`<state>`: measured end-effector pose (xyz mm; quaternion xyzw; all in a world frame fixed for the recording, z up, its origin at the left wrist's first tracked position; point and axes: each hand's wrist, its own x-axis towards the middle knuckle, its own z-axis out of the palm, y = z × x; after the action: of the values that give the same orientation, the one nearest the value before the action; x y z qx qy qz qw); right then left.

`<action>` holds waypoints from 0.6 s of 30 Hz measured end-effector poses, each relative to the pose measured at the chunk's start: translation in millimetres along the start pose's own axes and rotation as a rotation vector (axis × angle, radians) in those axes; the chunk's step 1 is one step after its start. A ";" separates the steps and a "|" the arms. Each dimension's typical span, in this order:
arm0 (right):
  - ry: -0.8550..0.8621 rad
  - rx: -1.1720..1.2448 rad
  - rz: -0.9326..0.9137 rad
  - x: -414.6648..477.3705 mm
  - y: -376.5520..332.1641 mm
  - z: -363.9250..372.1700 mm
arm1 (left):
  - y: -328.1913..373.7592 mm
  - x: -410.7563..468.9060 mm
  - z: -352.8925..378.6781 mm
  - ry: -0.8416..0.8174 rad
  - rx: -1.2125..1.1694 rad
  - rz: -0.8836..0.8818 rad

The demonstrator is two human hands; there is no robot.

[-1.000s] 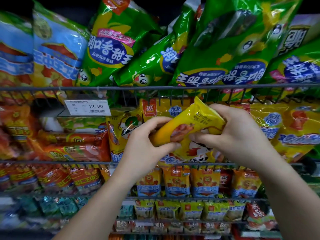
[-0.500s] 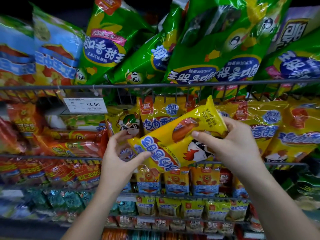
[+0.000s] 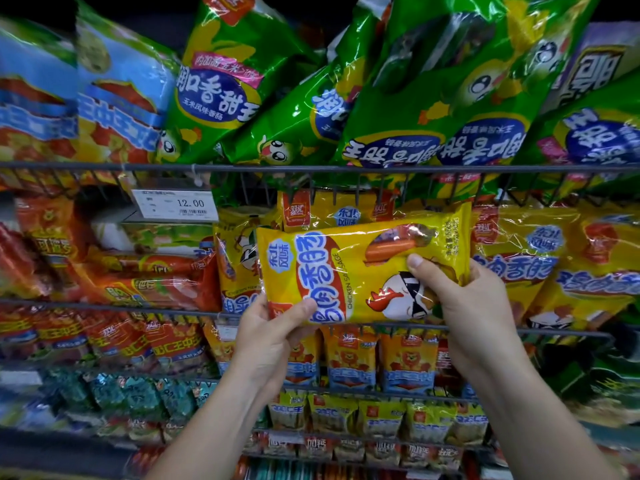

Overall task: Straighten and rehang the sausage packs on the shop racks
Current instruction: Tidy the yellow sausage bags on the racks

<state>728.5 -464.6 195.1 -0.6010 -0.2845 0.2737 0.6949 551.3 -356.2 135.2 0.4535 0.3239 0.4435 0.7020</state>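
Note:
A yellow chicken sausage pack (image 3: 360, 271) lies sideways and flat in front of the middle rack, its printed face toward me. My left hand (image 3: 273, 334) pinches its lower left corner, thumb on the front. My right hand (image 3: 464, 306) grips its right end, thumb across the cartoon chicken and fingers behind. More yellow packs (image 3: 519, 251) hang on the rack behind it.
Green sausage packs (image 3: 433, 109) crowd the top wire rack (image 3: 311, 168). Blue packs (image 3: 114, 98) hang top left, orange-red packs (image 3: 138, 278) at the middle left. A 12.00 price tag (image 3: 175, 204) clips under the top rail. Small packs (image 3: 353, 362) fill lower racks.
The pack was folded between both hands, then opened out and flattened. It now lies level, face toward me, and my left hand has taken its lower left corner.

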 end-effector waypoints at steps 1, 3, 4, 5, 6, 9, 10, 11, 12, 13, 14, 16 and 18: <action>0.000 -0.027 0.002 -0.6 -1.1 0.3 | 2.7 0.6 -0.5 0.008 -0.014 0.005; -0.012 -0.095 -0.018 -1.5 -2.3 -0.5 | 8.0 2.8 -3.8 0.019 -0.014 0.021; -0.028 -0.117 -0.030 -2.1 -3.1 -1.0 | 11.6 3.6 -5.7 0.017 -0.004 0.035; -0.046 -0.134 -0.038 -2.7 -3.7 -1.6 | 15.5 4.4 -7.6 0.019 0.010 0.050; -0.060 -0.158 -0.049 -2.6 -3.2 -2.2 | 19.0 5.7 -10.2 0.020 0.029 0.071; -0.039 -0.222 -0.061 -1.6 -1.2 -2.7 | 32.8 6.6 -15.5 0.013 0.069 0.126; -0.026 -0.232 -0.072 -1.7 -1.7 -2.6 | 37.2 6.7 -17.4 0.014 0.081 0.142; -0.010 -0.246 -0.092 -1.5 -2.6 -2.5 | 41.1 6.8 -18.8 0.019 0.096 0.156; 0.001 -0.261 -0.124 -1.6 -3.5 -2.3 | 44.7 7.0 -20.5 0.027 0.111 0.168; 0.011 -0.275 -0.158 -1.4 -4.0 -2.1 | 47.6 7.4 -21.8 0.038 0.123 0.179; 0.010 -0.282 -0.189 -1.0 -4.4 -1.9 | 50.8 7.2 -22.5 0.050 0.132 0.192; -0.012 -0.308 -0.234 0.5 -3.8 -0.9 | 56.1 8.2 -23.5 0.069 0.127 0.213; -0.077 -0.341 -0.259 1.0 -2.4 2.6 | 61.5 8.2 -21.9 0.059 0.130 0.242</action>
<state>727.5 -462.4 197.9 -0.6573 -0.4280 0.1529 0.6012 515.6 -329.0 183.3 0.5207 0.3155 0.5163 0.6024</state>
